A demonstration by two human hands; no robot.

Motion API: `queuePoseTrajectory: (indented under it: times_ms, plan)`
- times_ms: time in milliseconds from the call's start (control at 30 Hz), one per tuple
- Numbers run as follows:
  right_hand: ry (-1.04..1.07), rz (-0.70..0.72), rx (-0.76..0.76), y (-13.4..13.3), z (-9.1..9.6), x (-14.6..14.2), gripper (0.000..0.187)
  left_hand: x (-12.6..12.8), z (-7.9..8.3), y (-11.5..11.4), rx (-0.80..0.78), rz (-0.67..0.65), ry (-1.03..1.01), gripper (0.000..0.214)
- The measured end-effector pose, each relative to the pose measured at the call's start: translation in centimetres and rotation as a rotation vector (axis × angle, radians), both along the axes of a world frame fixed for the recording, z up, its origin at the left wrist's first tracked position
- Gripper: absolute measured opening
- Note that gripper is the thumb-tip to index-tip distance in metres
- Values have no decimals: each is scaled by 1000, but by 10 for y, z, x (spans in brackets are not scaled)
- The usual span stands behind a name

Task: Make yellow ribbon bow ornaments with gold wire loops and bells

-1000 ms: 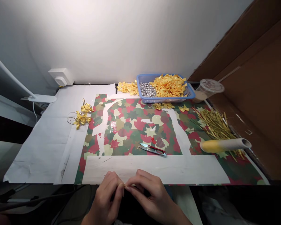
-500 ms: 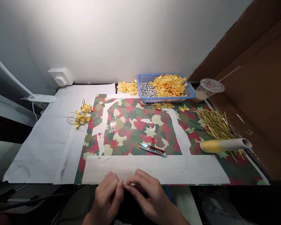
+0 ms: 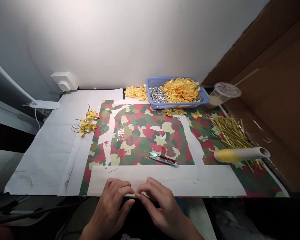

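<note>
My right hand [image 3: 160, 203] is closed in a pinch at the table's front edge. Between its thumb and forefinger there may be something tiny and pale, too small to name. My left hand [image 3: 112, 206] is close beside it, the thumb parted from the curled fingers and the forefinger's tip nearly meeting the right fingertips. Beyond the hands, a pair of thread snips [image 3: 163, 159] with a red handle part rests on the patterned sheet. A thin dark needle-like piece [image 3: 113, 170] lies on the white strip, above my left hand.
A blue basket [image 3: 180, 106] at the back holds silver beads [image 3: 158, 95] and yellow ribbon bows [image 3: 182, 90]. More bows [image 3: 136, 93] lie beside it. Yellow-flowered hoops [image 3: 87, 126] are at left. On the right are dried-looking stems [image 3: 230, 133], a tube [image 3: 242, 154] and a plastic cup [image 3: 222, 95].
My left thumb has moved down, away from its forefinger, and the left hand has loosened from its pinch. The right hand stays pinched, slightly higher and further right.
</note>
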State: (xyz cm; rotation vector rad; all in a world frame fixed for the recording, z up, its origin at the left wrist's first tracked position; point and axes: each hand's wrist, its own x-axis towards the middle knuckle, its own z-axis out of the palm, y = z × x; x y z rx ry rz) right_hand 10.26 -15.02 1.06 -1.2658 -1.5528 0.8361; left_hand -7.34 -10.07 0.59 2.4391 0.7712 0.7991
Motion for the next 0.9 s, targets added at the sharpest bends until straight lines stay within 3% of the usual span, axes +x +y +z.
queuePoseTrajectory:
  times_ms: [233, 533, 900]
  plan:
    - [8, 15, -5, -1, 2, 1, 12, 7, -1, 1, 14, -22, -13, 18]
    - [14, 23, -3, 1, 1, 0, 16, 8, 3, 0, -80, -39, -87, 19]
    - [49, 22, 32, -1, 1, -1, 22, 17, 7, -2, -10, 56, -146, 25]
